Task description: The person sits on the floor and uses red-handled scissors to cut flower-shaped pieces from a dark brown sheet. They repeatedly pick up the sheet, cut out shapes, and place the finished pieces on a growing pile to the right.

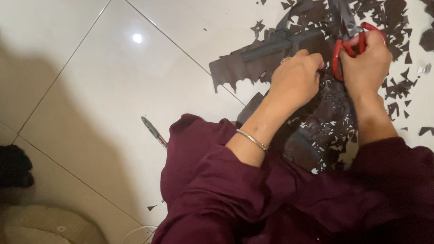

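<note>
One head-worn camera looks steeply down, close above the white tiled floor (91,97). It faces forward past the maroon sleeves (225,202) below it.

Scissors (344,17) lie on fabric (269,52), scraps (401,86) all around.

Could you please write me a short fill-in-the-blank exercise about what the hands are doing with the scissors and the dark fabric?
1. The right hand holds scissors whose handles are ____ in colour.
2. The left hand grips the dark fabric, and its wrist wears a thin ____.
3. Small dark scraps lie scattered on the white ____ floor.

Missing words: red; bracelet; tiled
</note>
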### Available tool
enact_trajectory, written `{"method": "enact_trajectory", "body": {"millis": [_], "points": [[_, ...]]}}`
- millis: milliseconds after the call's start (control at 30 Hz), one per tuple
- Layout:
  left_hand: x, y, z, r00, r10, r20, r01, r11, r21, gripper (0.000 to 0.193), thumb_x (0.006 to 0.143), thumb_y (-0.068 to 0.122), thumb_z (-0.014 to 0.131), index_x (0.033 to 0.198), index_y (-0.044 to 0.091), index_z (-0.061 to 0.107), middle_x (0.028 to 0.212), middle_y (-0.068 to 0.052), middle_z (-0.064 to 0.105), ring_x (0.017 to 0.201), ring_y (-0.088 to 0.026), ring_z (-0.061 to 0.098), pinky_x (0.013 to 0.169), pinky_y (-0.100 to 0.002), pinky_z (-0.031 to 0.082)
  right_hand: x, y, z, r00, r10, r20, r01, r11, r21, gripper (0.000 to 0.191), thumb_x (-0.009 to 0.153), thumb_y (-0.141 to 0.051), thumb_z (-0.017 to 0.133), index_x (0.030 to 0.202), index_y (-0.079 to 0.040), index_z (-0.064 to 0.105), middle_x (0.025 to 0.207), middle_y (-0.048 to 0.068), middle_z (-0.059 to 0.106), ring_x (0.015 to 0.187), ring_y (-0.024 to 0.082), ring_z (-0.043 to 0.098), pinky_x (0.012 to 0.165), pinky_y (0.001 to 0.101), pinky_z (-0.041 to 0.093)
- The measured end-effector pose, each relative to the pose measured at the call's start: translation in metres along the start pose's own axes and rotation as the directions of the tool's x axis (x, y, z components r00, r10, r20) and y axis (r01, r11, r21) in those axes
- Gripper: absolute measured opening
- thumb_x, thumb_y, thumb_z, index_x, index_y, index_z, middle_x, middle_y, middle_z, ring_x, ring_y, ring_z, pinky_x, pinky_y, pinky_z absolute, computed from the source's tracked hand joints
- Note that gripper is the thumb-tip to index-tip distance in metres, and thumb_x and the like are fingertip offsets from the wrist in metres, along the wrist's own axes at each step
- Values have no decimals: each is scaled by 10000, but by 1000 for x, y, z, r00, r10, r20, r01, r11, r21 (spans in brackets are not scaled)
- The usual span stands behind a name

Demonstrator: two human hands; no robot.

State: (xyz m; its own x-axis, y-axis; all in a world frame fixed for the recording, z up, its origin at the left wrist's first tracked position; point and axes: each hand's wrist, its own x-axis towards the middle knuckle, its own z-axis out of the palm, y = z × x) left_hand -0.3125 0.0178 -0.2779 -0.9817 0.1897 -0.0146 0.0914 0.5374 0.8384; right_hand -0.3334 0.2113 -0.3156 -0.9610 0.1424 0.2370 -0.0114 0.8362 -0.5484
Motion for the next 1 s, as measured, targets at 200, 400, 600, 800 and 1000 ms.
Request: {"method": "enact_trajectory", "body": {"millis": [200, 400, 600, 800, 1000], "points": [[12, 10, -7, 993, -109, 36, 115, 945, -307, 410, 1015, 435, 566, 890, 77, 723, 845, -107, 690, 821, -323, 680, 733, -438, 545, -2, -48, -73, 996, 43, 77, -52, 991, 121, 290, 932, -49, 897, 976, 15, 617, 903, 59, 670, 798, 140, 622, 714, 288, 502], [10, 20, -18, 858, -63, 510, 468, 507, -724, 470, 937, 493, 658, 816, 45, 726, 724, -31, 661, 604, -103, 615, 530, -241, 514, -54, -105, -130, 980, 98, 174, -133, 970, 205, 232, 975, -31, 852, 1049, 27, 640, 889, 43, 643, 799, 90, 574, 696, 243, 471], [9, 17, -12, 858, 35, 512, 472, 340, -814, 143, 881, 166, 734, 861, 26, 720, 740, -35, 702, 640, -88, 656, 569, -218, 544, -65, -96, -122, 964, 165, 210, -257, 784, 565, 252, 966, 47, 766, 1101, -7, 561, 1126, 52, 696, 909, 97, 648, 786, 236, 531], [13, 16, -13, 901, 41, 432, 394, 341, -854, 166, 889, 75, 750, 1013, 8, 662, 760, -34, 688, 637, -86, 634, 561, -226, 525, -50, -76, -105, 939, 282, 195, -316, 486, 815, 237, 1043, 97, 722, 1169, -8, 552, 1005, 103, 673, 805, 151, 663, 774, 271, 554], [11, 18, -12, 888, 29, 459, 421, 351, -836, 183, 921, 98, 756, 1062, 5, 684, 792, -26, 674, 650, -75, 629, 564, -215, 520, -50, -77, -101, 959, 217, 183, -278, 583, 763, 198, 1080, 84, 723, 1136, 0, 553, 982, 96, 661, 832, 142, 655, 763, 249, 542]]}}
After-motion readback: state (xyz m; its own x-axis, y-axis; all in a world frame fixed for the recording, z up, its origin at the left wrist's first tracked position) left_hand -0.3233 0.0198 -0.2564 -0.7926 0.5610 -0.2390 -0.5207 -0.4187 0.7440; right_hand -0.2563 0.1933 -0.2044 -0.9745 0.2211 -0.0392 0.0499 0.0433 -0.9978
